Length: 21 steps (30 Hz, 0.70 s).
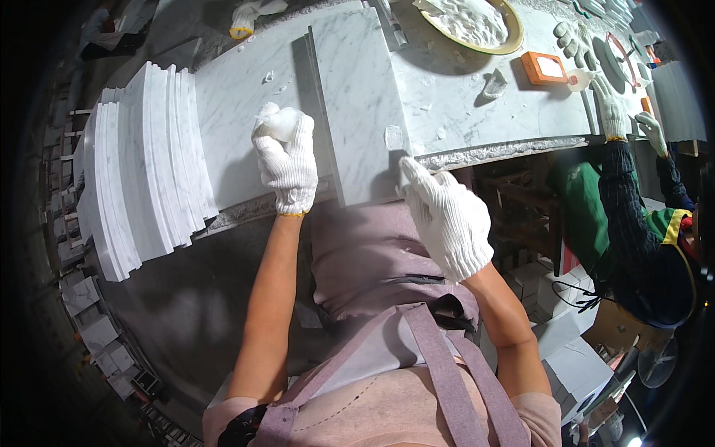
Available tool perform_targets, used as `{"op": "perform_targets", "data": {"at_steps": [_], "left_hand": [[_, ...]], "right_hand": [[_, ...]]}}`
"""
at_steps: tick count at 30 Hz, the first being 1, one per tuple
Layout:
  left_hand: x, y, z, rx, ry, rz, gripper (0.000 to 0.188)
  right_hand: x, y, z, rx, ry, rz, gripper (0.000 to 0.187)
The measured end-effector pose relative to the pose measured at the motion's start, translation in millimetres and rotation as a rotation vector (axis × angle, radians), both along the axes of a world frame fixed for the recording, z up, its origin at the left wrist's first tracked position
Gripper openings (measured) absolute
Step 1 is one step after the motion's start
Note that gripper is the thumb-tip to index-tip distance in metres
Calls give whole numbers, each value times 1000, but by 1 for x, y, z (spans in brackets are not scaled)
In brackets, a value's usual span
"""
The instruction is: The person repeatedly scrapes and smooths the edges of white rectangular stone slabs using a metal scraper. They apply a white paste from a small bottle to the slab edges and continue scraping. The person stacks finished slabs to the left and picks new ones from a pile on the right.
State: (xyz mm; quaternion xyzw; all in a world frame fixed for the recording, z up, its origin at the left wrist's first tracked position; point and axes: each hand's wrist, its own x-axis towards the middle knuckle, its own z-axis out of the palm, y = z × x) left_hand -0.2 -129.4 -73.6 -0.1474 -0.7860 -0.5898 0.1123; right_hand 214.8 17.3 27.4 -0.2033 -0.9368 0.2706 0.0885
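A grey-veined white marble slab (356, 89) lies lengthwise in front of me, raised on the pale worktop, its near end just above my apron. Left of it, my left hand (287, 160), in a white knitted glove, is closed round a whitish, translucent crumpled wad (280, 121). My right hand (450, 220), gloved the same way, is at the slab's near right corner. Its fingers are bent in, the forefinger reaching toward the slab; whatever they may pinch is hidden. Close to that fingertip, a small pale patch (393, 137) shows on the slab.
Upright marble pieces (149, 156) stand stacked at the left. A yellow-rimmed basin (514, 30) of white material, an orange box (544, 68) and a crumpled scrap (494, 84) lie at the far right. A co-worker's gloved hand (611, 112) works at the right. A loose glove (252, 16) lies far back.
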Motion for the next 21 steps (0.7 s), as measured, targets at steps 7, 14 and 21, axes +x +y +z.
{"op": "perform_targets", "data": {"at_steps": [7,14,21], "left_hand": [[2,3,4,-1,49,14,59],[0,4,0,2,94,18,58],[-1,2,-1,-22,54,24,58]], "right_hand": [[-18,2,-5,85,-130,13,36],[0,0,1,38,9,-7,36],[-26,10,-9,36,120,8,34]]}}
